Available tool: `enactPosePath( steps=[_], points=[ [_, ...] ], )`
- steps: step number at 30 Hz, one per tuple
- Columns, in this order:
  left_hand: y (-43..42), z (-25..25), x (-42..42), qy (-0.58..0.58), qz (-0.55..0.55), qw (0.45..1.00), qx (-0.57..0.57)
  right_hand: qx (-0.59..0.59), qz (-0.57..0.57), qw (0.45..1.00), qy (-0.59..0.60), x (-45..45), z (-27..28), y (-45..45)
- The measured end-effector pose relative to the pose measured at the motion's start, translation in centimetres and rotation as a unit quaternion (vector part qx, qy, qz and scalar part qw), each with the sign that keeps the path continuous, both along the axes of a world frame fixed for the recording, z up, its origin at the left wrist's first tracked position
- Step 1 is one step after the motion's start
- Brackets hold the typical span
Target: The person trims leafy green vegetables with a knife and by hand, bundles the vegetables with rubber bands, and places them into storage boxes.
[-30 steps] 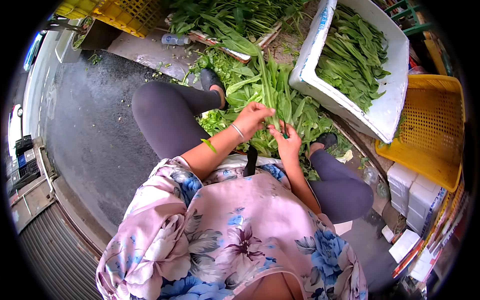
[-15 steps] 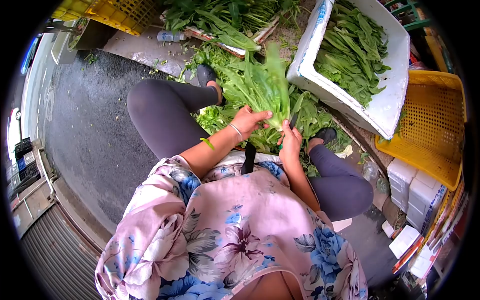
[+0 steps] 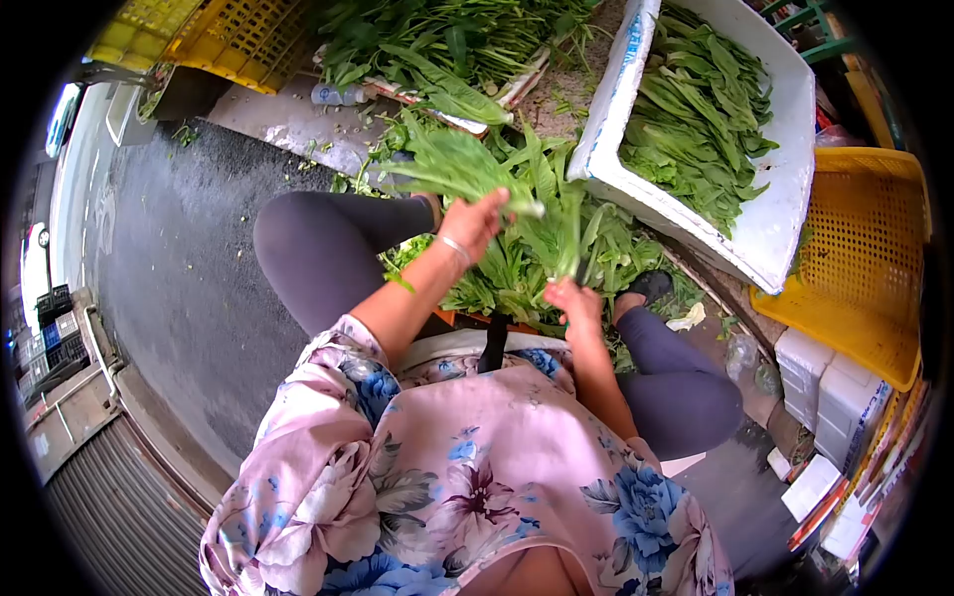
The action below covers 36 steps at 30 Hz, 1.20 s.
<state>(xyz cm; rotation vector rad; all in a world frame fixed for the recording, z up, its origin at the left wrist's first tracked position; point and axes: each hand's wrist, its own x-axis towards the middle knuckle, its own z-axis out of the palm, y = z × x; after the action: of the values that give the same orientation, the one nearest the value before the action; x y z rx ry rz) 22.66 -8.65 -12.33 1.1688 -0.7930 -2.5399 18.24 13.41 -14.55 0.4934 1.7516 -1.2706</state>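
Observation:
My left hand (image 3: 473,223) is closed around a head of leaf lettuce (image 3: 442,164), its pale cut base pointing right and its leaves fanning out to the left. My right hand (image 3: 576,303) is closed on a small knife (image 3: 583,269) with a dark blade; the handle is mostly hidden in the palm. A long pale-green leaf (image 3: 569,233) stands at the right fingertips, its stalk end against the thumb. Beneath both hands spreads a pile of loose lettuce leaves (image 3: 512,278) between my legs.
A white foam box (image 3: 686,223) holding leafy greens (image 3: 696,119) leans at upper right, beside a yellow crate (image 3: 860,258). More stemmed greens (image 3: 467,40) lie at the top, near a plastic bottle (image 3: 338,95). Yellow baskets (image 3: 238,45) stand at upper left.
My hands were together at the lettuce base. The left has swung up and left with the lettuce head, while the right has dropped slightly with the knife, so they are apart.

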Motion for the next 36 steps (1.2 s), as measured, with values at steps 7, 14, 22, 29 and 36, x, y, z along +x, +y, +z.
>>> enactPosePath(
  steps=[7,14,22,29,36],
  points=[
    [-10.5,-2.8,-12.6,-0.181,0.132,0.965,-0.134,0.124,0.311,0.924,0.184,0.1,2.6,0.6],
    [-11.8,-1.0,-15.8,-0.407,0.095,0.876,-0.242,0.079,0.051,0.903,0.419,-13.2,14.6,0.3],
    [-12.6,-3.0,-14.9,-0.427,0.073,0.874,-0.219,0.273,0.418,0.745,0.443,-28.7,8.0,-4.9],
    [-5.3,0.8,-10.7,-0.084,0.0,0.969,-0.235,0.259,0.362,0.758,0.476,-29.4,10.5,-3.3],
    [1.8,7.5,-9.2,-0.005,-0.123,0.965,-0.23,0.245,0.417,0.782,0.394,-28.4,8.4,-3.4]
  ],
)
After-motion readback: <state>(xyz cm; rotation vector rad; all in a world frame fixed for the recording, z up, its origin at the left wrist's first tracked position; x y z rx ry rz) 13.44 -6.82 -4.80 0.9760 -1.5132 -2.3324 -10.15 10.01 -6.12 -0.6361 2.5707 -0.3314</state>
